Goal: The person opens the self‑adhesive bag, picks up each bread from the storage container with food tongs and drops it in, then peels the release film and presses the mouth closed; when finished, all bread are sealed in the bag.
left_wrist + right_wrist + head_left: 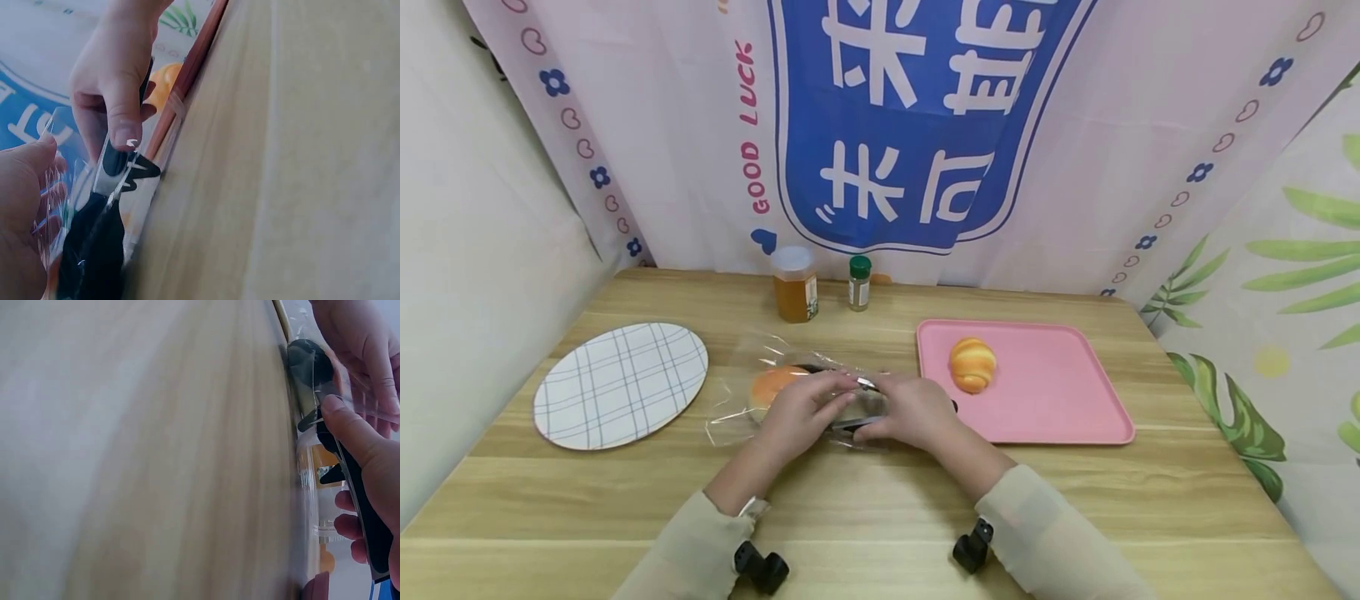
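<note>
In the head view a round, orange-topped bun (769,388) lies inside a clear plastic bag (727,421) at the middle of the table. My left hand (801,412) pinches the bag's film near its opening, over the bun's right side. Curled round the tongs (94,250), my right hand (919,408) holds them by their black and metal arms. Their black heads reach into the bag beside the bun, as the right wrist view also shows. Both hands partly cover the tongs and the bag's mouth, so whether the heads clasp the bun cannot be told.
A pink tray (1060,383) with a striped croissant-like bread (973,365) on it lies to the right. On the left is an oval checked plate (621,386). A honey-coloured jar (795,287) and a green-capped shaker (859,285) stand at the back.
</note>
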Motion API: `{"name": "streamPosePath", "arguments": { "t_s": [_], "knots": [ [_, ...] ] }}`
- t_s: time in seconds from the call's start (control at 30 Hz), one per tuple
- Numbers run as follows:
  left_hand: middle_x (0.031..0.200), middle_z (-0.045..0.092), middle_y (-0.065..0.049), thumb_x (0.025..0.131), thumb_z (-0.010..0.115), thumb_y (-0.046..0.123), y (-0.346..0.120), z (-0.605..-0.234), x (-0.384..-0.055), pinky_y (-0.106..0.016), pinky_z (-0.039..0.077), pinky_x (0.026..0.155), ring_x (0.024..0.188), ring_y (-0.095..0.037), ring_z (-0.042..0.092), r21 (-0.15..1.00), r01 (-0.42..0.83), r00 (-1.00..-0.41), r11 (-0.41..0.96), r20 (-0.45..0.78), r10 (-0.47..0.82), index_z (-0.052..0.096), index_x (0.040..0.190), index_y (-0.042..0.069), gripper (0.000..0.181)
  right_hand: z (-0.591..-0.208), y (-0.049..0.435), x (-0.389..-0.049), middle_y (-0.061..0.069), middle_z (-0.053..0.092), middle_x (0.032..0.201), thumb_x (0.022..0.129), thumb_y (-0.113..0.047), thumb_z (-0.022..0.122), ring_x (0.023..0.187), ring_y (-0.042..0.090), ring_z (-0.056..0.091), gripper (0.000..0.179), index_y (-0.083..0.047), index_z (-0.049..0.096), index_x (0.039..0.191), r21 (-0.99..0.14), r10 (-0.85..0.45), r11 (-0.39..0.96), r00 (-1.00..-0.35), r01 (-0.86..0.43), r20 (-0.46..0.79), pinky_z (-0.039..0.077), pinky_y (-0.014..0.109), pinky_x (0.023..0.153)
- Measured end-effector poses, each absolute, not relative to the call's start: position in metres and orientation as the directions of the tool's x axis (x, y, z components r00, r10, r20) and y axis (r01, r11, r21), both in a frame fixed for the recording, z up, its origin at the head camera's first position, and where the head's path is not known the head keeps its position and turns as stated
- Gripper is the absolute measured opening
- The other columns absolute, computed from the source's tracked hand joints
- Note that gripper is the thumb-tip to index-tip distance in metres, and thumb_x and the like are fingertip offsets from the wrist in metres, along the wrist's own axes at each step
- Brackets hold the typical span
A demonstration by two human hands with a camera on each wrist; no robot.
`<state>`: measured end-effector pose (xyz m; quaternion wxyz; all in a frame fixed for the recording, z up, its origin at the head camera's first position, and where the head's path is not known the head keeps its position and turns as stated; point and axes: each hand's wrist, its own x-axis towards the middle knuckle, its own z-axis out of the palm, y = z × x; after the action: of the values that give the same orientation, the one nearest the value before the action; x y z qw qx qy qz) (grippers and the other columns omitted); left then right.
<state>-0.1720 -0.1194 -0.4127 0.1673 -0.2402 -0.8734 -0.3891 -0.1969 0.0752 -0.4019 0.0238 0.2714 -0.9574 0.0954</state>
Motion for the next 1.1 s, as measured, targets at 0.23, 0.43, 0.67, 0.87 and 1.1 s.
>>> {"name": "streamPosePath", "arguments": {
  "t_s": [0.23,0.43,0.67,0.87,1.1],
  "knots": [
    [0.118,0.072,-0.008,0.090,0.071,0.016,-0.123,-0.418,-0.176,-0.048,0.053,0.098,0.116,-0.027,0.065,0.683,0.459,-0.887,0.569,0.392,0.245,0.073,0.106,0.010,0.017,-0.399,0.081,-0.201,0.003,0.071,0.120,0.067,-0.072,0.074,0.092,0.020,0.070,0.090,-0.019,0.055,0.137,-0.127,-0.533,0.835,-0.844,-0.535,0.055,0.058,0.037,0.074],
    [0.119,0.071,-0.007,0.091,0.070,0.019,-0.126,-0.418,-0.178,-0.051,0.049,0.103,0.119,-0.029,0.063,0.696,0.423,-0.904,0.580,0.365,0.222,0.073,0.108,0.015,0.018,-0.396,0.095,-0.205,0.001,0.066,0.130,0.066,-0.070,0.076,0.103,0.021,0.069,0.094,-0.022,0.051,0.142,-0.193,-0.528,0.829,-0.848,-0.525,0.040,0.057,0.039,0.084],
    [0.119,0.071,-0.006,0.090,0.070,0.017,-0.129,-0.417,-0.177,-0.049,0.048,0.105,0.118,-0.029,0.064,0.707,0.419,-0.907,0.570,0.358,0.223,0.073,0.108,0.011,0.019,-0.390,0.117,-0.205,-0.005,0.070,0.118,0.063,-0.073,0.077,0.096,0.015,0.067,0.090,-0.029,0.054,0.138,-0.200,-0.491,0.850,-0.871,-0.487,0.032,0.055,0.037,0.076],
    [0.122,0.070,-0.008,0.090,0.070,0.018,-0.128,-0.416,-0.176,-0.049,0.045,0.109,0.119,-0.029,0.063,0.718,0.425,-0.905,0.552,0.347,0.246,0.072,0.109,0.010,0.021,-0.382,0.128,-0.199,-0.002,0.070,0.114,0.065,-0.069,0.078,0.098,0.016,0.066,0.093,-0.022,0.054,0.140,-0.201,-0.478,0.860,-0.878,-0.470,0.006,0.055,0.039,0.079],
    [0.120,0.071,-0.006,0.091,0.069,0.019,-0.124,-0.415,-0.177,-0.046,0.039,0.114,0.123,-0.028,0.061,0.720,0.426,-0.905,0.549,0.323,0.278,0.071,0.110,0.008,0.022,-0.378,0.140,-0.196,0.000,0.068,0.125,0.065,-0.065,0.080,0.109,0.021,0.066,0.088,-0.020,0.057,0.137,-0.207,-0.479,0.859,-0.878,-0.469,0.002,0.057,0.042,0.084]
  ]
}}
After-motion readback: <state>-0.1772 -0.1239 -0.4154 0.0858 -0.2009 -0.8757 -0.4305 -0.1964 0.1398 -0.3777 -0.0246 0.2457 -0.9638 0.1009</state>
